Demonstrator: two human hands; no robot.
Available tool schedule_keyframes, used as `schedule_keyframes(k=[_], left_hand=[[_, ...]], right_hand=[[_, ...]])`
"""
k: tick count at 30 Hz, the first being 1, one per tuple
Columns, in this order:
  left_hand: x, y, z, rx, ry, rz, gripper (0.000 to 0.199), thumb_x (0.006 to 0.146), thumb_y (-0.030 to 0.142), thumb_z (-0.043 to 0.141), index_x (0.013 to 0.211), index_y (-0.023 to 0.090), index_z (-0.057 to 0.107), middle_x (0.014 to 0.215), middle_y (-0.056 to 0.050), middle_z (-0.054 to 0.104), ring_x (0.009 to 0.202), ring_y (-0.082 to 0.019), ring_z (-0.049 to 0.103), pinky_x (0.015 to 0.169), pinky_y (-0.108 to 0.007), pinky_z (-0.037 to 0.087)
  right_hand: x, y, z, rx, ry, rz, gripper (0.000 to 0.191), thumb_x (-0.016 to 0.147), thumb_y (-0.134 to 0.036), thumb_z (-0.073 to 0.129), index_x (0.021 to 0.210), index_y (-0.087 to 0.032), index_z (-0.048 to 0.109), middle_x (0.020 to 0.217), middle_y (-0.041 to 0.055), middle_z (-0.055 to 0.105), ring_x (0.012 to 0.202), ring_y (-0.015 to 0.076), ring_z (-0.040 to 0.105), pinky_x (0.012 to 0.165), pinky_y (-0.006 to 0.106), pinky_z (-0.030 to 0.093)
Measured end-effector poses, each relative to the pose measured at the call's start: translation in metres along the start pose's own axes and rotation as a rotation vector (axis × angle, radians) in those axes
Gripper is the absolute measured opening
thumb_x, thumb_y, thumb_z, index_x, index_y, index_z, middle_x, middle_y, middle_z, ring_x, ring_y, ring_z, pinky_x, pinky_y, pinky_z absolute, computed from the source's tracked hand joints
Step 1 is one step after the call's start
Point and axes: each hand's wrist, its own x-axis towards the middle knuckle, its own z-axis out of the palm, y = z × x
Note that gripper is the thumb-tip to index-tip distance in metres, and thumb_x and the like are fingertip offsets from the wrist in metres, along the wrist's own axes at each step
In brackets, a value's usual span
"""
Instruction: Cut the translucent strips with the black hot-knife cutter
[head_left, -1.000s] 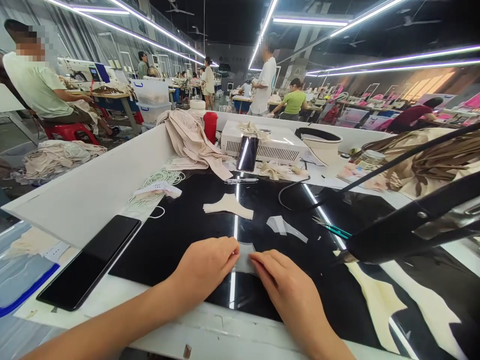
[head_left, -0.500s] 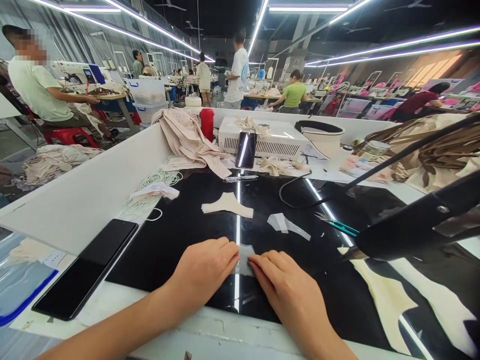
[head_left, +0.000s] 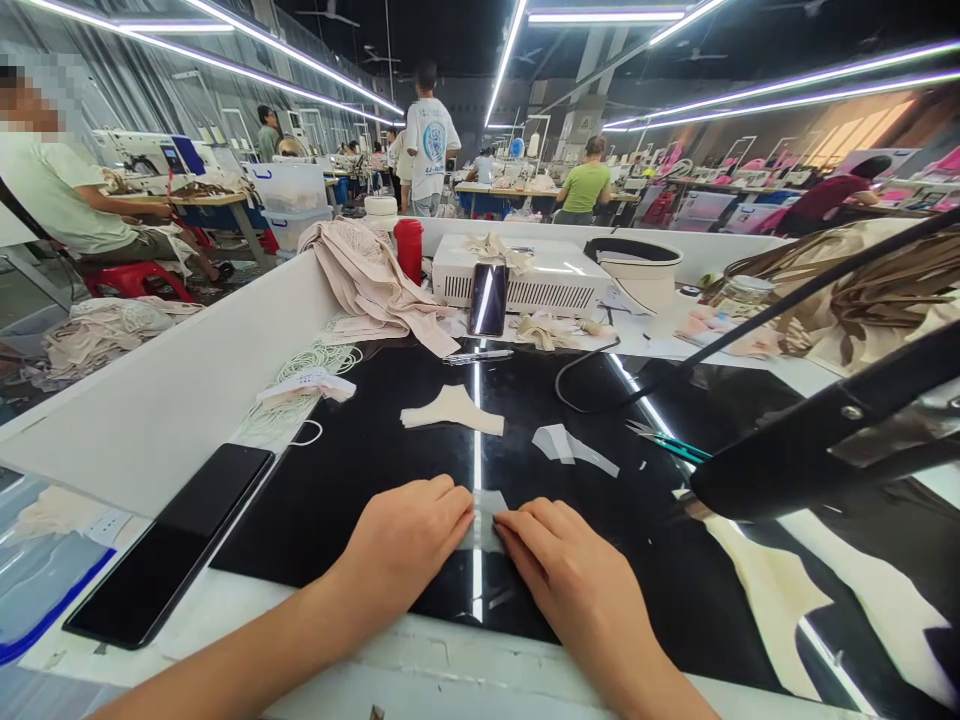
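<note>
Between my hands, a small translucent white piece lies on the glossy black work surface. My left hand pinches its left edge with the fingertips. My right hand pinches the right edge, fingers pressed together. Beyond them rests a cream cut piece with a peaked top. To its right are thin white translucent pieces, overlapping each other. Teal-handled snips lie farther right, near a black machine arm.
A large black phone lies at the left edge. Cream pieces lie at the right. Behind stand a white box, an upright phone, a red container and piled pink fabric. Several people are in the background.
The view has shifted slightly. Both hands keep the same hold on the translucent piece. In the background, a person in a white shirt has moved left and turned away.
</note>
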Motion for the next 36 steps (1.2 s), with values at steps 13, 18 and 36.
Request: schedule_keyframes(k=[13,18,36], left_hand=[[-0.001,0.004,0.007,0.007,0.209,0.271,0.017,0.102,0.011,0.049,0.101,0.015,0.064,0.093,-0.004,0.069,0.089,-0.02,0.065,0.08,-0.036,0.056],[0.002,0.011,0.01,-0.074,0.284,0.364,0.018,0.105,0.013,0.046,0.104,0.012,0.064,0.097,-0.005,0.073,0.097,-0.02,0.07,0.087,-0.035,0.06],[0.001,0.011,0.01,-0.073,0.218,0.318,0.021,0.107,0.022,0.044,0.113,0.011,0.062,0.108,-0.008,0.075,0.104,-0.021,0.072,0.093,-0.037,0.062]], right_hand=[[0.001,-0.001,0.001,0.009,0.024,-0.009,0.039,0.108,-0.027,0.037,0.088,-0.022,0.07,0.074,-0.0001,0.065,0.065,0.0151,0.056,0.056,0.028,0.036],[0.001,-0.001,0.002,0.006,0.033,-0.015,0.039,0.108,-0.027,0.037,0.087,-0.023,0.069,0.074,-0.0006,0.065,0.065,0.0153,0.056,0.056,0.028,0.036],[0.0,0.0,0.003,0.033,0.034,-0.025,0.033,0.107,-0.022,0.04,0.09,-0.022,0.068,0.076,0.0006,0.066,0.066,0.0157,0.056,0.057,0.028,0.038]])
